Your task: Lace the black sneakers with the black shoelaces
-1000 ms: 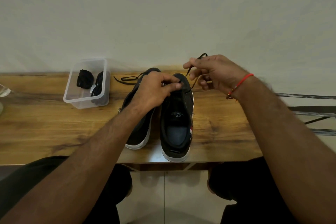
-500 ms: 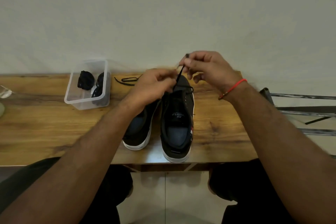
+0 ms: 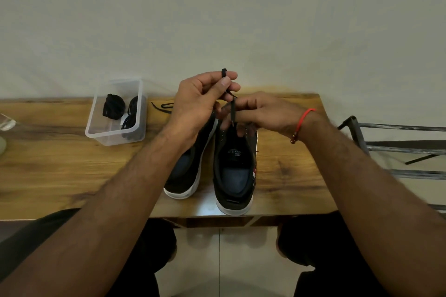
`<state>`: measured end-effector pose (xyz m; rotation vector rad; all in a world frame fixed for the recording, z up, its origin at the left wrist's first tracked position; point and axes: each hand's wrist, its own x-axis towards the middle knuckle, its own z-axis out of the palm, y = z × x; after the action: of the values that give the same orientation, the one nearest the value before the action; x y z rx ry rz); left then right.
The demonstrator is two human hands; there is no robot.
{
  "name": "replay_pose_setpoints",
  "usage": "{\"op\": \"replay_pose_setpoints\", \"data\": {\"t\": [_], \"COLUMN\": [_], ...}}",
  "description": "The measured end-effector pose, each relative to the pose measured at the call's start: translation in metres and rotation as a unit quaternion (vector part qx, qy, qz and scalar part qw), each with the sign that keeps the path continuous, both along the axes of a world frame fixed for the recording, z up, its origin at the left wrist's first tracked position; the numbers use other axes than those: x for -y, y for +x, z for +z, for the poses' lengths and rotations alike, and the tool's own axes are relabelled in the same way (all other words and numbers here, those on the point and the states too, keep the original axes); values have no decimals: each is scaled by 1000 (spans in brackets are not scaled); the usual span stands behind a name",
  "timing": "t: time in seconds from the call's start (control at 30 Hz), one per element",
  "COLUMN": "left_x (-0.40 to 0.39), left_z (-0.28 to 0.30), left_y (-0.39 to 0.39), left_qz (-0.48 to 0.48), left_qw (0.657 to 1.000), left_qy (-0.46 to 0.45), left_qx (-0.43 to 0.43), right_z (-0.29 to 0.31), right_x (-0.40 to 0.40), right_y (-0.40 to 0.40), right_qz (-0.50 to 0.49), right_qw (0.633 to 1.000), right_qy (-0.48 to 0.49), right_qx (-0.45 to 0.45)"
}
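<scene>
Two black sneakers with white soles stand side by side on the wooden table, heels toward me: the left sneaker point(image 3: 187, 171) and the right sneaker point(image 3: 235, 171). My left hand point(image 3: 198, 103) is raised above their toes and pinches the end of a black shoelace point(image 3: 232, 109), whose tip sticks up past my fingers. The lace runs down to the right sneaker's front eyelets. My right hand point(image 3: 263, 114) rests over that shoe's toe, fingers curled around the lace low down. The toes of both shoes are hidden by my hands.
A clear plastic tub point(image 3: 115, 132) with bundled black laces stands at the left. Another lace end point(image 3: 161, 106) lies on the table point(image 3: 60, 164) behind the left shoe. A metal rack point(image 3: 398, 147) stands off the table's right edge; a wall is close behind.
My left hand has taken the lace end and lifted it up. My right hand has dropped from the lace tip down onto the right sneaker's front.
</scene>
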<state>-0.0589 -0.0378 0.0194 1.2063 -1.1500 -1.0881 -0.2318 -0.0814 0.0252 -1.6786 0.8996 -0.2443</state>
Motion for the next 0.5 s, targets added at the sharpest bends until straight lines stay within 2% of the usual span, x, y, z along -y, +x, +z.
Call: {"op": "replay_pose_setpoints", "data": {"t": [0.07,0.13,0.23,0.3,0.4,0.5], "left_x": [2,6,9,10,7,3], "left_z": [-3,-6,-12,-19,-18,-16], "left_y": [2,6,12,14,10,4], "left_qz": [24,48,76,101,107,42], "left_qw": [1000,998,992,987,983,990], "left_qy": [13,41,95,114,116,60], "left_qx": [-12,-26,40,59,90,116], "right_z": [2,1,0,-1,-7,-17], "right_x": [0,2,9,14,18,16], "right_y": [0,-1,-5,-7,-9,-6], "right_qz": [-20,-83,-208,-268,-282,-204], "right_qw": [998,992,957,942,954,952], "right_qy": [18,35,78,54,-61,-214], "right_qx": [49,91,185,197,85,-80]}}
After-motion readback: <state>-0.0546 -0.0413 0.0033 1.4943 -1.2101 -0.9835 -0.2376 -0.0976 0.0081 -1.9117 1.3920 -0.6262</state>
